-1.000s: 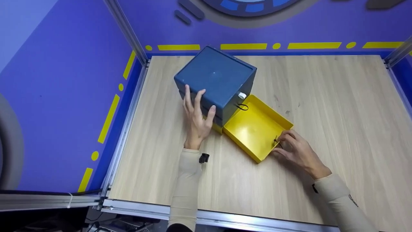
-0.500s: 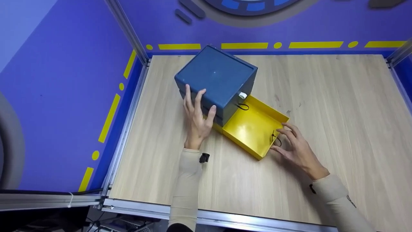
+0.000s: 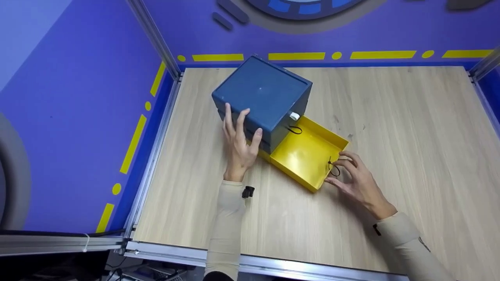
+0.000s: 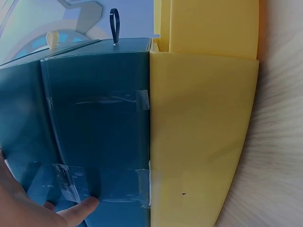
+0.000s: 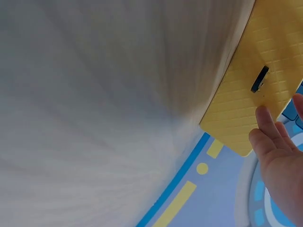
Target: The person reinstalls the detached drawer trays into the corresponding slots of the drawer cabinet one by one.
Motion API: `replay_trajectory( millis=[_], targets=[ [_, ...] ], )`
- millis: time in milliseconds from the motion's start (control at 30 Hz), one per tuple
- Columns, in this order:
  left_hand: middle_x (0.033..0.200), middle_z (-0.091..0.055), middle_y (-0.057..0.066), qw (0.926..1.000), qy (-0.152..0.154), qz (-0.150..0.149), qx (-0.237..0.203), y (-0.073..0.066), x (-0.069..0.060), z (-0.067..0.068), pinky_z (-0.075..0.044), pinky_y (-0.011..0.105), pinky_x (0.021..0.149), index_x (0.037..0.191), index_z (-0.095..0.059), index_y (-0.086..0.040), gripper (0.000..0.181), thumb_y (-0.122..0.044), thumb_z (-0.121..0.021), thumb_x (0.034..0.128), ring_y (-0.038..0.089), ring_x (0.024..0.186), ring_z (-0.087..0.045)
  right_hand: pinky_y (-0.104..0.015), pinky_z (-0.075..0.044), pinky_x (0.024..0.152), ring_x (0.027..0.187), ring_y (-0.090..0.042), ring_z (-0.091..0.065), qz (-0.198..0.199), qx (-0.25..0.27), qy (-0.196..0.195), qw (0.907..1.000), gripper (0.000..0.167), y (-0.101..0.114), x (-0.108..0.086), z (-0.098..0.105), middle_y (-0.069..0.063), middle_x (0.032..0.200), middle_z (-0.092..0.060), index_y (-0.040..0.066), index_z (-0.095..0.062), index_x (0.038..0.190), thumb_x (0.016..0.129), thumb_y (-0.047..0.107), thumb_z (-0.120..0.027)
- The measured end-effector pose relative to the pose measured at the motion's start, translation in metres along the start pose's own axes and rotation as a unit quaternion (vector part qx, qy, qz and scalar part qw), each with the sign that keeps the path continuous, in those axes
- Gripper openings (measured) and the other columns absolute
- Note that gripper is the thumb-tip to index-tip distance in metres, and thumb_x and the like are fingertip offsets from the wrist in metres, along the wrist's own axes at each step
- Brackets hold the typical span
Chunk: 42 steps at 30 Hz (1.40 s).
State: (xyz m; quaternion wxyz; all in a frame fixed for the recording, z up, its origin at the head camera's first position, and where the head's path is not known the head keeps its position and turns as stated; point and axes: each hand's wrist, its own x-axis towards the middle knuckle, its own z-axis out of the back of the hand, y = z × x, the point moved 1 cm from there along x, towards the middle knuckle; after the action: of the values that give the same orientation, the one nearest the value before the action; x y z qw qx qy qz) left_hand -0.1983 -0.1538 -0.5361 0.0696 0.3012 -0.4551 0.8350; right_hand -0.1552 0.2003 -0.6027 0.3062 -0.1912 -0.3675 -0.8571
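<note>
A stacked drawer unit (image 3: 261, 91) has dark blue upper tiers and a yellow bottom tier (image 4: 199, 132). Its yellow drawer (image 3: 299, 158) sticks out toward the right front, with only a black cable-tie loop (image 3: 335, 170) visible at its front panel. My left hand (image 3: 240, 150) rests against the blue side, fingers spread, the longer ones reaching the top edge. In the right wrist view, fingers of my right hand (image 5: 284, 165) touch the patterned drawer front (image 5: 246, 106) beside the loop without curling round it.
On the blue tiers, a white tab (image 3: 294, 116) and another black loop (image 3: 296, 130) jut over the drawer. Clear tape (image 4: 109, 99) runs across the unit's side. Purple panels (image 3: 297, 35) stand behind and left of the wooden table (image 3: 410, 148); a metal rail (image 3: 304, 264) edges its front.
The yellow drawer has slid a little way into the unit, and my right hand has moved with it toward the upper left. My left hand and the blue tiers have stayed put.
</note>
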Motion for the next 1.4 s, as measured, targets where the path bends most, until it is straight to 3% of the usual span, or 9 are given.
replay_trajectory(
  millis=[467,633,733,833,1133,1400],
  targets=[
    [0.178,-0.007,0.022,1.0,-0.002,0.0,0.002,0.0,0.002,0.001,-0.015,0.065,0.129,0.152,-0.052,-0.02,0.068,-0.068,-0.045,0.1043,0.04,0.163,-0.015,-0.009,-0.032,0.116,0.128,-0.047,-0.061,-0.03,-0.001,-0.016,0.9994,0.05,0.007,0.01,-0.015,-0.031,0.137,-0.062,-0.001,-0.073,0.109,0.069,0.012,-0.1],
    [0.178,-0.008,0.024,1.0,-0.005,-0.002,0.002,0.0,0.001,0.001,-0.016,0.066,0.128,0.152,-0.052,-0.018,0.066,-0.064,-0.047,0.1049,0.041,0.162,-0.016,-0.041,-0.053,0.104,0.128,-0.046,-0.063,-0.039,-0.01,-0.018,0.999,0.05,0.01,0.012,-0.021,-0.031,0.138,-0.063,-0.001,-0.074,0.109,0.069,0.013,-0.101],
    [0.177,-0.009,0.024,1.0,-0.009,-0.003,0.0,0.0,0.0,0.001,-0.016,0.067,0.128,0.151,-0.052,-0.018,0.065,-0.062,-0.048,0.1048,0.042,0.161,-0.016,-0.058,-0.053,0.097,0.127,-0.048,-0.063,-0.039,-0.005,-0.018,0.9991,0.05,0.011,0.014,-0.023,-0.032,0.138,-0.063,-0.002,-0.074,0.108,0.068,0.013,-0.101],
    [0.178,-0.008,0.023,1.0,-0.009,-0.001,0.001,0.0,-0.001,0.001,-0.016,0.067,0.127,0.151,-0.052,-0.018,0.065,-0.063,-0.048,0.1047,0.042,0.161,-0.016,-0.065,-0.052,0.099,0.127,-0.05,-0.062,-0.038,0.005,-0.02,0.9991,0.05,0.011,0.016,-0.026,-0.034,0.138,-0.062,-0.003,-0.074,0.108,0.069,0.012,-0.1],
    [0.179,-0.007,0.021,0.9998,0.011,0.016,0.002,0.0,0.0,0.003,-0.017,0.07,0.127,0.153,-0.051,-0.02,0.067,-0.062,-0.055,0.1008,0.041,0.163,-0.015,-0.07,-0.051,0.101,0.13,-0.052,-0.06,-0.055,0.011,-0.023,0.9981,0.048,0.011,0.023,-0.033,-0.036,0.143,-0.058,-0.001,-0.073,0.109,0.071,0.014,-0.099],
    [0.178,-0.007,0.023,0.9998,0.014,0.007,-0.008,-0.001,0.001,0.005,-0.018,0.071,0.126,0.154,-0.051,-0.019,0.071,-0.063,-0.06,0.0988,0.041,0.164,-0.014,-0.068,-0.051,0.103,0.133,-0.053,-0.058,-0.087,0.028,-0.008,0.9958,0.05,0.011,0.031,-0.038,-0.033,0.148,-0.055,-0.001,-0.074,0.112,0.074,0.019,-0.098]
  ],
)
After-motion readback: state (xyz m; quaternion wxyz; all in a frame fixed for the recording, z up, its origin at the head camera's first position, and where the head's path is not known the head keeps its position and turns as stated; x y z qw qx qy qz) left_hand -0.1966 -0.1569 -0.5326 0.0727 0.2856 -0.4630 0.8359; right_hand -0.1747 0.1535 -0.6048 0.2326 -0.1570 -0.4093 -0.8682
